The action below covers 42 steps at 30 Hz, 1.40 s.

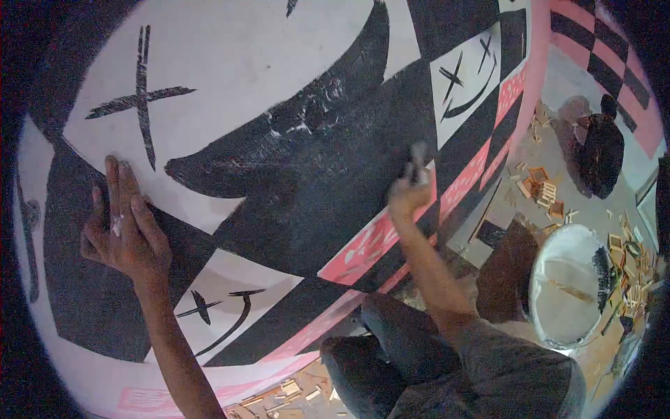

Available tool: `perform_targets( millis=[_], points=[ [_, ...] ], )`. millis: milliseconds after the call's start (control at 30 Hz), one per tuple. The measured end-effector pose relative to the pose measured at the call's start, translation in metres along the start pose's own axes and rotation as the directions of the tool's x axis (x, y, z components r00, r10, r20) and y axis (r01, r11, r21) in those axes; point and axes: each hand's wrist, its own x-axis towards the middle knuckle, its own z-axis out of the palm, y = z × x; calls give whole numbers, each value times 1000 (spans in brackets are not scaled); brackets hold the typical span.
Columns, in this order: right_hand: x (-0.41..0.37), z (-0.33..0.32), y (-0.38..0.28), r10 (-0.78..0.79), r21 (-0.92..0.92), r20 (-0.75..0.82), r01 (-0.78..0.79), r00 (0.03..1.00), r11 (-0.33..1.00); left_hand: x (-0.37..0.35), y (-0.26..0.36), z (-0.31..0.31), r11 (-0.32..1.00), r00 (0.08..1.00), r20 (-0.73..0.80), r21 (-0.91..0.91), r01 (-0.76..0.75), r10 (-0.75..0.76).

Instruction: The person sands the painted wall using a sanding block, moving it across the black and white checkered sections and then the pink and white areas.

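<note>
A mural wall (307,209) in black, white and pink checks fills most of the head view. My left hand (132,230) lies on it with fingers stretched out, at the border of a black patch and a large white shape; a whitish smear shows on the hand. My right hand (410,194) is at the black area, just above a pink-and-white strip (370,241). It is blurred, its fingers look curled, and a small greyish thing (419,151) sticks up from it, too smeared to name. A black cross (143,98) is painted above my left hand.
A white tub (572,258) with a stick (569,290) across it stands on the floor at right. Scattered wood pieces (544,192) lie around it. My bent knees (391,335) are close to the wall. A dark object (600,157) is farther back.
</note>
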Motion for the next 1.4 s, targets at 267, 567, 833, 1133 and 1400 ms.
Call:
perform_targets(
  millis=[267, 567, 833, 1133, 1400],
  points=[
    [-31, -2, -58, -875, 532, 302, 694, 379, 485, -3, -4, 4, 1000, 1000, 9, 3, -22, 22],
    [53, -10, 83, -224, 121, 134, 208, 965, 971, 0, 2, 3, 999, 999, -41, -44, -24, 22],
    [-117, -31, -42, -718, 516, 425, 504, 552, 693, -1, -3, 3, 999, 998, -28, -11, -48, 48],
    [49, -17, 80, -477, 491, 431, 245, 765, 836, 0, 0, 0, 1000, 1000, 4, 14, -3, 3],
    [-189, -24, -59, -573, 674, 428, 176, 699, 718, -2, -1, -1, 1000, 1000, 26, 9, -17, 17]
  ],
)
